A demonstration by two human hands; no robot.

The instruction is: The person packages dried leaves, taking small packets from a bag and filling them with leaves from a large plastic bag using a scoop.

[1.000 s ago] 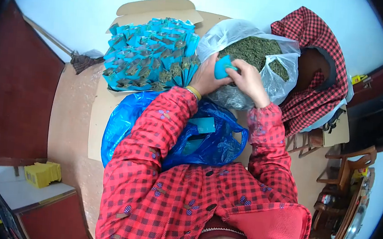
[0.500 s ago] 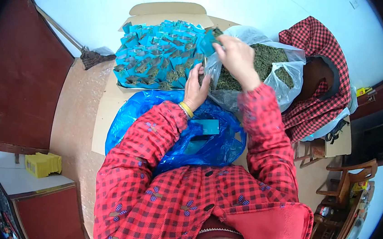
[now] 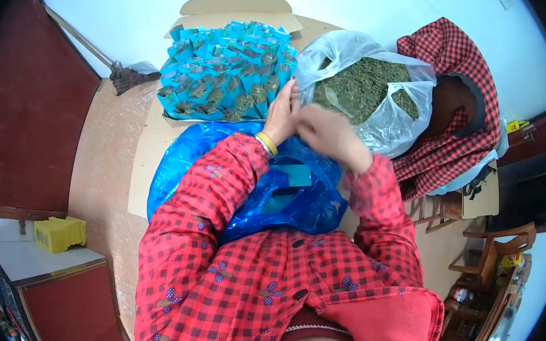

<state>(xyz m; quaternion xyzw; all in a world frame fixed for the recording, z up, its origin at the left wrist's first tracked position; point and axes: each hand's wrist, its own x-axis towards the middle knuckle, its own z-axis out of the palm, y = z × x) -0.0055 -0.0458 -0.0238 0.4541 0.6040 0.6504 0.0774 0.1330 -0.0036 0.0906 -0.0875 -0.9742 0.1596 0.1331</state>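
My left hand (image 3: 281, 117) straight-fingered between packets (image 3: 220, 72) and leaf bag (image 3: 390, 132), well inside cardboard's (image 3: 144, 175) left edge; right hand (image 3: 328, 132) half-curled; holds unclear.

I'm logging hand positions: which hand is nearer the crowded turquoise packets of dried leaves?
Left. The left hand is at the lower right edge of the packets; the right hand is farther right, by the translucent plastic bag.

The right grip (image 3: 324, 129) has dropped beside the left grip (image 3: 281, 115), perhaps touching.
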